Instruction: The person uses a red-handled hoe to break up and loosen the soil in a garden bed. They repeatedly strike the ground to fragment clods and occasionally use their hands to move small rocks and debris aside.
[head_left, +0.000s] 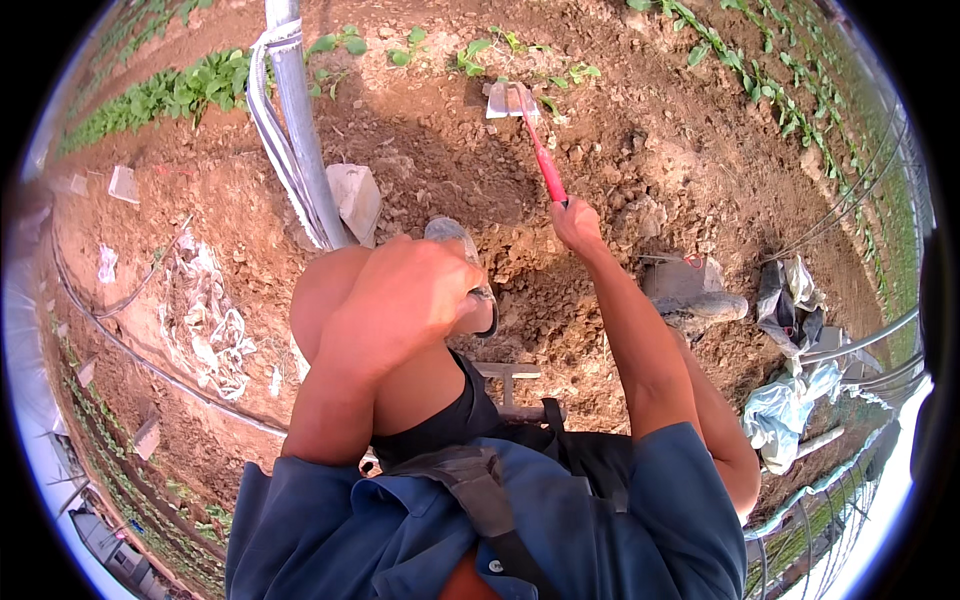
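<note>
My right hand (576, 223) is closed round the end of the red handle of a small hoe (546, 166). The hoe's flat metal blade (512, 101) rests on brown soil, close beside a few small leafy seedlings (472, 57). My left hand (435, 281) is raised in front of my left knee, above my shoe (456, 236); its fingers are curled, and whether they hold anything I cannot tell. Loose, crumbly soil lies between my feet, with a shallow hollow in it.
A metal pole (304, 127) with white strips tied round it stands at the left, beside a concrete block (354, 199). Crumpled plastic sheet (206, 315) lies at the left, more (787, 405) at the right. Rows of green plants (172, 90) grow beyond. A dark hose (172, 379) curves along the left.
</note>
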